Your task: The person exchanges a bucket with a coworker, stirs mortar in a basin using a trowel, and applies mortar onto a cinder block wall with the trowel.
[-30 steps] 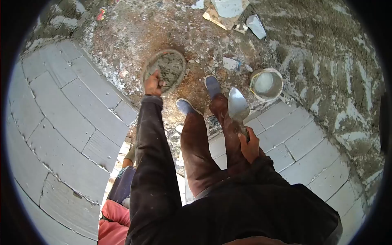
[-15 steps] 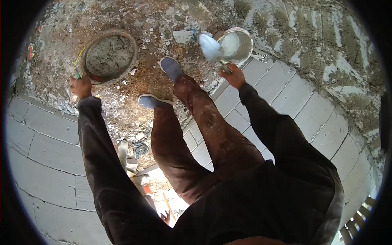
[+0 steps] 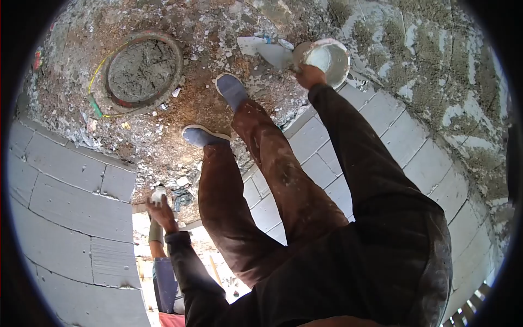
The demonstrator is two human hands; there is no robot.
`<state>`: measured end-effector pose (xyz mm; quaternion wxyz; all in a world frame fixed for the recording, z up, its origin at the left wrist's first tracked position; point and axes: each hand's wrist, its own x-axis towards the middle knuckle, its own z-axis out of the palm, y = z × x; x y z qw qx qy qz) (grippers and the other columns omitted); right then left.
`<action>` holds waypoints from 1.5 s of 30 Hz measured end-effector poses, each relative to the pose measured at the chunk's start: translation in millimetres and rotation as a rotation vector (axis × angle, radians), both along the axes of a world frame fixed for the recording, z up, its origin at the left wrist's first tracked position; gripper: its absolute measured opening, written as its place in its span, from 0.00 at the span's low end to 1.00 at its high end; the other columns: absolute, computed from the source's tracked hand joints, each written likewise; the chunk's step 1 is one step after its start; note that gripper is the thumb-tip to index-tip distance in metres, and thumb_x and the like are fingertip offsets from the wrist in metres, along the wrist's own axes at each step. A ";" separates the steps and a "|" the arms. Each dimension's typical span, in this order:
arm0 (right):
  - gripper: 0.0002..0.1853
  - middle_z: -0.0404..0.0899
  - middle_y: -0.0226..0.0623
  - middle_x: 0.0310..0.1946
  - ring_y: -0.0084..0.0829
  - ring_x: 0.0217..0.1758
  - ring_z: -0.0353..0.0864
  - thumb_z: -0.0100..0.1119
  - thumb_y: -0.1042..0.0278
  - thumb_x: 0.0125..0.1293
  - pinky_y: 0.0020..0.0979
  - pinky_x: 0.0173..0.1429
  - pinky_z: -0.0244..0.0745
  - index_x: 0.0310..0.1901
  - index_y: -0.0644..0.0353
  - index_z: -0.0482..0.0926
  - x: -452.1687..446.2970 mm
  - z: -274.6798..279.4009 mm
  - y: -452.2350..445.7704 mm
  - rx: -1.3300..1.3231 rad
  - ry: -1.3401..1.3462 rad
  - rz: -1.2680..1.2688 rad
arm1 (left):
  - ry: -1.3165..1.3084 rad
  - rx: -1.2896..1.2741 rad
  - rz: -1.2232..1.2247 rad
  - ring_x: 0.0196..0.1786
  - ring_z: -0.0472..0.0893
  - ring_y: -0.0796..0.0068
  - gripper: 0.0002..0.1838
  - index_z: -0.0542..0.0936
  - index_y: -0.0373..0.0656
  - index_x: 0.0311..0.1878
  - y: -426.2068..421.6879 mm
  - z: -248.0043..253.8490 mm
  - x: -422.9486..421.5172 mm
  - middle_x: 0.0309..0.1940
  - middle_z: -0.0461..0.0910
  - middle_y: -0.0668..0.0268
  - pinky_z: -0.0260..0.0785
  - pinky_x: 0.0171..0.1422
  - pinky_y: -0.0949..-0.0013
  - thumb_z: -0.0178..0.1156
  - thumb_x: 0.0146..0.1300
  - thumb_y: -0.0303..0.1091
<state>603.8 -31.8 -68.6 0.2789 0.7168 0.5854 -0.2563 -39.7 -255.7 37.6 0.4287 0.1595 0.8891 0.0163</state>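
My right hand (image 3: 310,76) is closed around the handle of a trowel, in front of a pale bucket (image 3: 342,76). The trowel's grey blade (image 3: 275,55) points left, beside the bucket. White material (image 3: 320,56) shows inside the bucket. My left hand (image 3: 162,213) is low on the left, its fingers apart and apparently holding nothing. It overlaps a whitish rounded thing (image 3: 158,194), which looks like the toe of another person's boot; whether they touch I cannot tell. A round bucket (image 3: 177,79) of grey mortar (image 3: 140,72) stands upper left, its green handle grip (image 3: 95,106) hanging free.
Another person's leg (image 3: 156,248) shows below my left hand. Pale block walls (image 3: 71,204) rise on the left and right (image 3: 376,136). Broken bits litter the ground around my shoes (image 3: 231,90). A mortar-smeared surface (image 3: 430,60) lies upper right.
My left hand has let go of the mortar bucket's green grip and moved down and right. My right hand has moved up with the trowel, closer over the pale bucket. Another person's leg has come into view.
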 end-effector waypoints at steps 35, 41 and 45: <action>0.18 0.83 0.52 0.38 0.55 0.44 0.83 0.71 0.62 0.60 0.47 0.48 0.77 0.45 0.69 0.82 -348.9 378.7 6.8 0.057 0.938 0.277 | -0.679 0.372 1.205 0.64 0.69 0.63 0.46 0.71 0.48 0.63 42.6 134.4 199.5 0.55 0.73 0.64 0.47 0.70 0.43 0.53 0.58 0.80; 0.22 0.83 0.51 0.42 0.55 0.48 0.83 0.70 0.60 0.60 0.48 0.54 0.77 0.49 0.69 0.83 -390.6 355.2 24.7 0.088 0.884 0.426 | -0.741 0.396 1.260 0.68 0.68 0.60 0.57 0.59 0.37 0.75 49.0 128.9 194.0 0.64 0.70 0.57 0.40 0.76 0.35 0.51 0.60 0.80; 0.21 0.81 0.47 0.43 0.52 0.49 0.81 0.69 0.58 0.59 0.48 0.55 0.76 0.50 0.63 0.83 -397.6 330.8 23.8 0.076 0.905 0.467 | -0.757 0.432 1.257 0.73 0.65 0.57 0.63 0.50 0.33 0.80 59.6 134.6 189.9 0.68 0.67 0.53 0.41 0.76 0.35 0.50 0.60 0.80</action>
